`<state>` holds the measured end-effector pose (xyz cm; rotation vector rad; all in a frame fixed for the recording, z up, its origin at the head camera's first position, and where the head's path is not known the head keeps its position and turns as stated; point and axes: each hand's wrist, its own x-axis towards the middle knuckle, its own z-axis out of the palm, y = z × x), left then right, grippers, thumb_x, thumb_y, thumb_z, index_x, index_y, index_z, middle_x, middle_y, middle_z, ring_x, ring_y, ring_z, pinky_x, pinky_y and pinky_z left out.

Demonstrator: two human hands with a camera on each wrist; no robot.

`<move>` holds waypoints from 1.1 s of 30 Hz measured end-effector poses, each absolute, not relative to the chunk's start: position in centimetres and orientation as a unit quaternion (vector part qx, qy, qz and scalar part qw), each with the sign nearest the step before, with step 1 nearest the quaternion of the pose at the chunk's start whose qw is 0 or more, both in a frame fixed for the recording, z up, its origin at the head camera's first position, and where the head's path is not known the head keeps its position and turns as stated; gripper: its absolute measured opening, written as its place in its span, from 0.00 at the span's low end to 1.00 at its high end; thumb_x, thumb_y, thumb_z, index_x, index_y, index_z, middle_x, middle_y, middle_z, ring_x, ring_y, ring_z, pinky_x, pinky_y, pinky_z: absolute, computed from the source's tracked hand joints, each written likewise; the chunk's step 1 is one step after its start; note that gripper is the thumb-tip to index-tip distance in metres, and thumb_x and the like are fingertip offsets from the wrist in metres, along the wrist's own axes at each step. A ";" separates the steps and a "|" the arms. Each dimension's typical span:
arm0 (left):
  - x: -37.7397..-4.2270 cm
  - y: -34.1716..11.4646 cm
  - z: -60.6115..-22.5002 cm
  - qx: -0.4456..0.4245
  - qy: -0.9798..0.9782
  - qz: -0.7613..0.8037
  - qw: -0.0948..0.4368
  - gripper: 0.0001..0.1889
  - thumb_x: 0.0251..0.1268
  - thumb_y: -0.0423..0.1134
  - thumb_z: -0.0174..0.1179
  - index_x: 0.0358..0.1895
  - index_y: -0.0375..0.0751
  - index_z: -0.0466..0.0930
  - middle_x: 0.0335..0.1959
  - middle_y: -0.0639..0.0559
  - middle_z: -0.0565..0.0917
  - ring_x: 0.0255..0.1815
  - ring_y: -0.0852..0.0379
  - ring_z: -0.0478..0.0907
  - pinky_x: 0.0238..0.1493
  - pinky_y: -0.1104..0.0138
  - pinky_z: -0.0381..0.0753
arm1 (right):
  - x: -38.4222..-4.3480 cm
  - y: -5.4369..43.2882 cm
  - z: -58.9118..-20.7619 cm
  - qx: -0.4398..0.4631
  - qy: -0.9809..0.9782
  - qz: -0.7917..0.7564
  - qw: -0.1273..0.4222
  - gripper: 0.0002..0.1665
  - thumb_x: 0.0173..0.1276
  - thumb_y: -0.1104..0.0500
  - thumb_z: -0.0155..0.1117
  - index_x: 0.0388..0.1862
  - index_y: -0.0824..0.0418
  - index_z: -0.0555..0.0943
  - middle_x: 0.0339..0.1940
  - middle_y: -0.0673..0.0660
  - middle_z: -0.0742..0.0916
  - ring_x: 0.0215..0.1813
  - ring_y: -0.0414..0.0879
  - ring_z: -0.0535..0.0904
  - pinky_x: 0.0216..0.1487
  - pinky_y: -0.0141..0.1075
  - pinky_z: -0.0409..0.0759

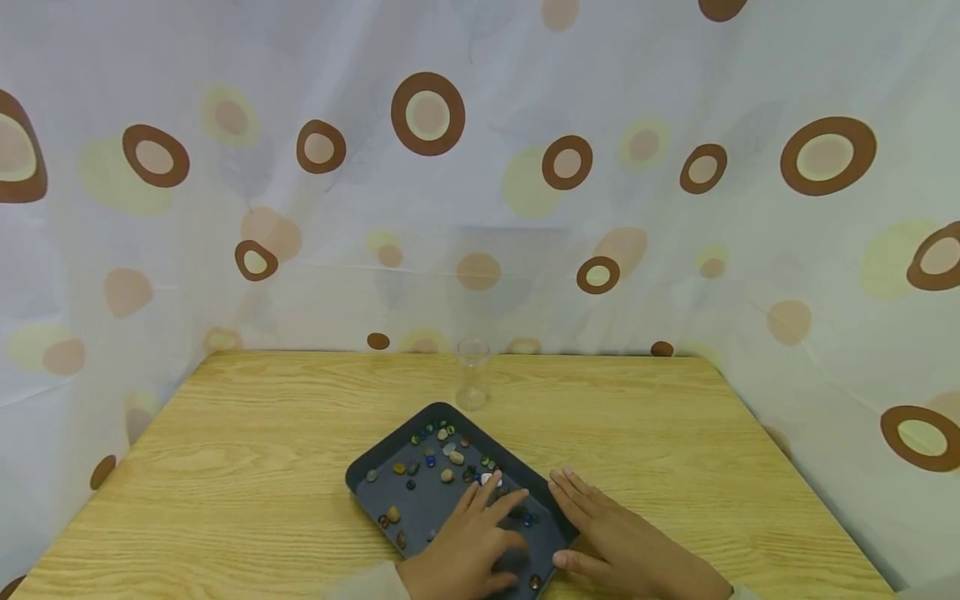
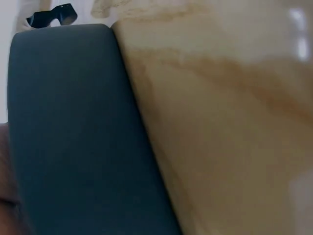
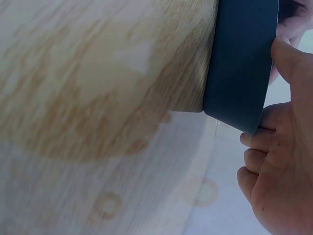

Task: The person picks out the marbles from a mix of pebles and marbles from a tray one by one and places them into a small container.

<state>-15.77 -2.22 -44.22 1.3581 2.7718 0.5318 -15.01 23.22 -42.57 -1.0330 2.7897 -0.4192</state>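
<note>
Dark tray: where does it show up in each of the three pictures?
Head: below centre, the dark tray, seen from above.
Left wrist: at the left, its side wall tall and close.
Right wrist: upper right, its outer side only.
Shared landmark: the wood-grained table.

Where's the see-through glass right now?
In the head view, the clear glass stands upright on the wooden table, near the picture's middle, just beyond and slightly right of the dark tray's far corner.
</note>
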 end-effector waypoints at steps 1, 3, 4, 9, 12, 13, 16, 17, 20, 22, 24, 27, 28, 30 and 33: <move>-15.8 -2.1 -44.3 0.432 0.885 0.170 0.003 0.15 0.54 0.51 0.70 0.46 0.61 0.85 0.72 0.49 0.64 0.73 0.33 0.53 0.61 0.38 0.66 | -15.0 23.2 -42.5 -0.342 0.926 -0.140 0.070 0.45 0.73 0.36 0.44 0.77 0.61 0.51 0.78 0.60 0.54 0.77 0.57 0.50 0.64 0.55 0.68; -15.7 -1.8 -44.4 0.428 0.887 0.175 0.004 0.13 0.54 0.50 0.70 0.44 0.62 0.86 0.72 0.50 0.64 0.73 0.34 0.53 0.61 0.37 0.66 | -15.0 23.2 -42.5 -0.340 0.927 -0.144 0.074 0.45 0.73 0.36 0.44 0.78 0.61 0.50 0.78 0.60 0.54 0.77 0.57 0.50 0.64 0.56 0.68; -15.7 -1.7 -44.4 0.426 0.887 0.177 0.003 0.12 0.54 0.50 0.70 0.43 0.62 0.86 0.72 0.50 0.64 0.73 0.34 0.54 0.61 0.37 0.66 | -15.0 23.2 -42.5 -0.339 0.926 -0.145 0.076 0.45 0.73 0.36 0.45 0.78 0.60 0.50 0.78 0.60 0.54 0.77 0.57 0.49 0.64 0.56 0.67; -15.8 -1.1 -44.4 0.424 0.888 0.178 0.007 0.09 0.54 0.51 0.70 0.40 0.64 0.86 0.71 0.51 0.65 0.73 0.36 0.55 0.61 0.38 0.67 | -15.0 23.3 -42.5 -0.336 0.927 -0.147 0.078 0.44 0.73 0.37 0.46 0.78 0.60 0.50 0.78 0.60 0.54 0.77 0.57 0.49 0.64 0.56 0.67; -15.9 -0.9 -44.5 0.425 0.887 0.179 0.010 0.09 0.55 0.50 0.70 0.40 0.63 0.85 0.70 0.50 0.67 0.73 0.36 0.56 0.61 0.38 0.67 | -15.1 23.3 -42.5 -0.339 0.928 -0.141 0.070 0.44 0.73 0.37 0.46 0.77 0.60 0.51 0.78 0.61 0.54 0.77 0.57 0.50 0.64 0.55 0.68; -15.9 -0.8 -44.5 0.426 0.887 0.179 0.009 0.09 0.55 0.50 0.70 0.40 0.63 0.85 0.70 0.50 0.67 0.72 0.36 0.56 0.61 0.38 0.67 | -15.1 23.3 -42.6 -0.340 0.928 -0.139 0.067 0.44 0.73 0.37 0.46 0.77 0.61 0.51 0.78 0.61 0.54 0.77 0.57 0.50 0.64 0.55 0.68; -16.0 -0.5 -44.6 0.429 0.886 0.174 0.004 0.09 0.54 0.51 0.70 0.40 0.63 0.85 0.69 0.50 0.68 0.72 0.36 0.58 0.61 0.39 0.68 | -15.1 23.4 -42.7 -0.340 0.928 -0.136 0.063 0.44 0.73 0.37 0.45 0.77 0.61 0.51 0.78 0.61 0.55 0.77 0.57 0.50 0.64 0.55 0.68; -16.0 -0.4 -44.6 0.430 0.887 0.170 0.003 0.10 0.54 0.51 0.70 0.40 0.64 0.86 0.68 0.50 0.69 0.72 0.36 0.58 0.61 0.40 0.68 | -15.1 23.4 -42.7 -0.339 0.928 -0.138 0.065 0.44 0.73 0.37 0.45 0.77 0.61 0.51 0.78 0.60 0.55 0.77 0.57 0.50 0.65 0.55 0.68; -15.9 -0.2 -44.6 0.431 0.888 0.162 0.005 0.10 0.54 0.52 0.70 0.40 0.64 0.86 0.68 0.50 0.69 0.72 0.37 0.58 0.61 0.41 0.68 | -15.2 23.4 -42.8 -0.338 0.927 -0.144 0.070 0.44 0.73 0.37 0.46 0.77 0.61 0.51 0.78 0.60 0.54 0.77 0.56 0.49 0.65 0.55 0.66; -15.8 -0.2 -44.6 0.434 0.887 0.160 0.003 0.10 0.54 0.52 0.70 0.41 0.64 0.86 0.68 0.49 0.69 0.71 0.37 0.58 0.61 0.42 0.69 | -15.2 23.3 -42.7 -0.340 0.926 -0.147 0.073 0.44 0.74 0.37 0.45 0.77 0.61 0.51 0.78 0.59 0.54 0.77 0.56 0.49 0.66 0.56 0.66; -15.8 -0.1 -44.5 0.435 0.886 0.160 0.006 0.10 0.54 0.51 0.70 0.42 0.63 0.86 0.68 0.49 0.69 0.71 0.38 0.59 0.62 0.42 0.68 | -15.1 23.3 -42.7 -0.341 0.925 -0.148 0.072 0.44 0.74 0.37 0.45 0.77 0.61 0.51 0.78 0.60 0.54 0.77 0.57 0.49 0.65 0.56 0.67; -15.8 0.1 -44.6 0.437 0.885 0.159 0.008 0.10 0.55 0.51 0.69 0.42 0.63 0.86 0.68 0.50 0.69 0.72 0.38 0.59 0.62 0.42 0.68 | -15.1 23.3 -42.6 -0.342 0.925 -0.149 0.071 0.44 0.74 0.37 0.45 0.77 0.61 0.51 0.78 0.60 0.54 0.77 0.57 0.49 0.65 0.56 0.67; -15.8 0.1 -44.7 0.437 0.885 0.159 0.010 0.10 0.55 0.51 0.69 0.41 0.63 0.86 0.68 0.50 0.69 0.72 0.38 0.58 0.62 0.42 0.68 | -15.1 23.3 -42.7 -0.341 0.925 -0.151 0.071 0.44 0.74 0.37 0.45 0.77 0.61 0.51 0.78 0.60 0.54 0.77 0.57 0.49 0.65 0.56 0.67; -15.9 0.2 -44.7 0.436 0.886 0.158 0.017 0.09 0.55 0.51 0.69 0.41 0.64 0.86 0.68 0.50 0.69 0.72 0.39 0.58 0.63 0.42 0.68 | -15.1 23.3 -42.7 -0.340 0.925 -0.154 0.074 0.44 0.74 0.37 0.45 0.78 0.61 0.51 0.78 0.60 0.54 0.77 0.57 0.49 0.65 0.56 0.67; -15.9 0.3 -44.9 0.437 0.885 0.158 0.020 0.08 0.55 0.51 0.69 0.39 0.64 0.86 0.68 0.50 0.69 0.72 0.39 0.58 0.62 0.42 0.68 | -15.2 23.4 -42.9 -0.341 0.924 -0.153 0.076 0.44 0.74 0.37 0.45 0.78 0.60 0.51 0.78 0.60 0.54 0.77 0.58 0.49 0.64 0.56 0.67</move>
